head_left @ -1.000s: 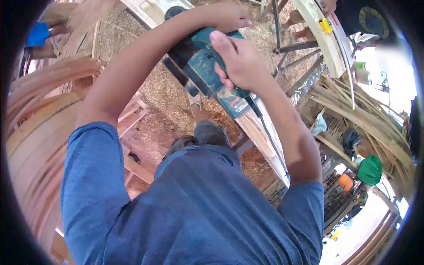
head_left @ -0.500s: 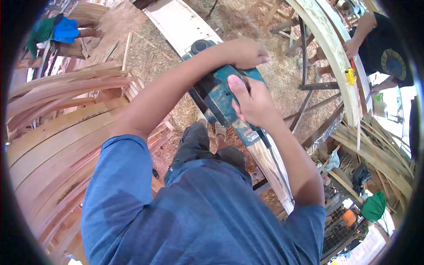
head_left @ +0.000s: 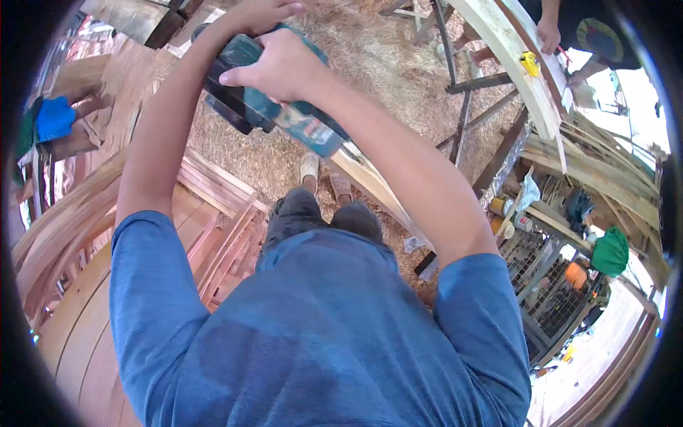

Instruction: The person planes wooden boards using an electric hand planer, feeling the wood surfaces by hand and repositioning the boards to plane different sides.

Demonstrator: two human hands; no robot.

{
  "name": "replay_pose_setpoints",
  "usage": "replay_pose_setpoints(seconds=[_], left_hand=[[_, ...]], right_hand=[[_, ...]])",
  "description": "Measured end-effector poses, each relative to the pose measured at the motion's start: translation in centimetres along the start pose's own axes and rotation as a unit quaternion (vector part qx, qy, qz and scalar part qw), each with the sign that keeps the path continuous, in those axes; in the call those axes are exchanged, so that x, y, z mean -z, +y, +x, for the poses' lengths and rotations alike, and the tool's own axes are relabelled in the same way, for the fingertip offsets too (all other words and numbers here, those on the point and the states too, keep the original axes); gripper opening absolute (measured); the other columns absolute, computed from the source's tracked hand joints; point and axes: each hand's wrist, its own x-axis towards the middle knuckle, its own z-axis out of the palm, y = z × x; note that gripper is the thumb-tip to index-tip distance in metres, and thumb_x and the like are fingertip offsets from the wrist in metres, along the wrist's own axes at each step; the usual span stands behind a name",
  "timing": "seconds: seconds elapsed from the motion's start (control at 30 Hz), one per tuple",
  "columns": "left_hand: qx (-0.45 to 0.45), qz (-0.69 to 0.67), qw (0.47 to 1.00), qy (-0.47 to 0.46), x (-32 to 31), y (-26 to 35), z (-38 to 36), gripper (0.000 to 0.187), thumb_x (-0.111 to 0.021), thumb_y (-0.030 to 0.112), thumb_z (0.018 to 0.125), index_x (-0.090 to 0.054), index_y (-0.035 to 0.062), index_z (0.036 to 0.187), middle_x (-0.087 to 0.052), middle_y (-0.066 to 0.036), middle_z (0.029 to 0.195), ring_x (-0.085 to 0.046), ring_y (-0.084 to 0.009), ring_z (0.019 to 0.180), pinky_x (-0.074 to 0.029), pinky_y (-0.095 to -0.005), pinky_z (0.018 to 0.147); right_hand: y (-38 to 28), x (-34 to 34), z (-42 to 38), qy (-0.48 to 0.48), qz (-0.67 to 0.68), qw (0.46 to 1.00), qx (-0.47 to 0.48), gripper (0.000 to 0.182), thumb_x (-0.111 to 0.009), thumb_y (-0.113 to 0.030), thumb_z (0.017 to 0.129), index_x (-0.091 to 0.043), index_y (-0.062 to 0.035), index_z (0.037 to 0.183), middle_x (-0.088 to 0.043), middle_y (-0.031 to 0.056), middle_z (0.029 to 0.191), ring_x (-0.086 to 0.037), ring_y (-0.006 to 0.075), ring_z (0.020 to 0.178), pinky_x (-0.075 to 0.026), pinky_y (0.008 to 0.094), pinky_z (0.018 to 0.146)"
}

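Note:
A teal electric planer sits on a long pale wooden board that runs away from me toward the upper left. My right hand is wrapped around the planer's rear handle, thumb stretched along the left. Over the front part of the tool, my left hand is bent around the far side; its fingers are partly hidden. The tool's black side faces my legs. Under the planer the board is covered, and its near end narrows below my right forearm.
Stacked planks fill the left side. Curved timber with a yellow tape measure rests at upper right, where another person's hand touches it. Wood shavings cover the floor. A wire-mesh rack stands at lower right.
Both my hands and the planer have moved forward and to the left along the board. My feet and legs show more plainly now, and the whole view has shifted.

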Motion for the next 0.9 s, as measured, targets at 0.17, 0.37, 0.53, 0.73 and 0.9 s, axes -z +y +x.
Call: replay_pose_setpoints(seconds=[0.17,0.37,0.53,0.73,0.9], left_hand=[[0.011,0.073,0.997,-0.036,2.5,2.7,-0.2,0.047,-0.049,0.043,0.103,-0.066,0.0078,0.129,-0.068,-0.019,0.124,-0.064,-0.035,0.116,-0.048,-0.0426,0.099],[0.06,0.017,0.996,0.068,-0.8,2.7,-1.5,0.052,-0.05,0.045,0.103,-0.062,0.0055,0.135,-0.069,-0.017,0.124,-0.066,-0.027,0.115,-0.046,-0.0368,0.102],[0.027,-0.092,0.993,0.068,-6.0,8.7,0.1,0.046,-0.052,0.038,0.104,-0.063,0.0045,0.133,-0.07,-0.017,0.118,-0.067,-0.0269,0.111,-0.048,-0.0361,0.098],[0.043,0.004,0.994,0.104,-9.6,22.8,-0.6,0.047,-0.054,0.041,0.102,-0.068,0.0001,0.119,-0.071,-0.022,0.112,-0.069,-0.0348,0.106,-0.05,-0.0411,0.094],[0.012,-0.015,0.993,0.121,-13.4,36.1,-4.6,0.042,-0.053,0.035,0.103,-0.067,-0.0011,0.118,-0.07,-0.022,0.114,-0.067,-0.0378,0.107,-0.05,-0.042,0.094]], right_hand=[[1.0,-1.2,0.9,-0.009,-0.001,1.0,0.006,0.04,-0.079,-0.031,0.071,-0.073,0.0014,0.095,-0.067,0.0119,0.061,-0.063,0.0223,0.048,-0.054,0.035,0.054],[-0.2,0.1,-4.5,0.024,-0.03,0.999,-0.034,0.029,-0.069,-0.018,0.063,-0.071,0.0056,0.079,-0.069,0.023,0.07,-0.07,0.0303,0.063,-0.055,0.0421,0.059],[0.3,3.3,-13.2,0.049,-0.023,0.997,-0.047,0.031,-0.067,-0.012,0.064,-0.07,0.0074,0.087,-0.07,0.0266,0.081,-0.071,0.0376,0.075,-0.055,0.0461,0.069],[1.8,4.4,-23.8,0.096,-0.036,0.992,-0.069,0.031,-0.064,-0.009,0.063,-0.072,0.006,0.089,-0.071,0.0283,0.092,-0.072,0.0402,0.087,-0.058,0.0466,0.078],[1.3,7.6,-36.7,0.108,-0.059,0.982,-0.142,0.029,-0.066,-0.011,0.068,-0.072,0.0031,0.093,-0.071,0.0268,0.091,-0.07,0.0421,0.09,-0.057,0.0494,0.079]])
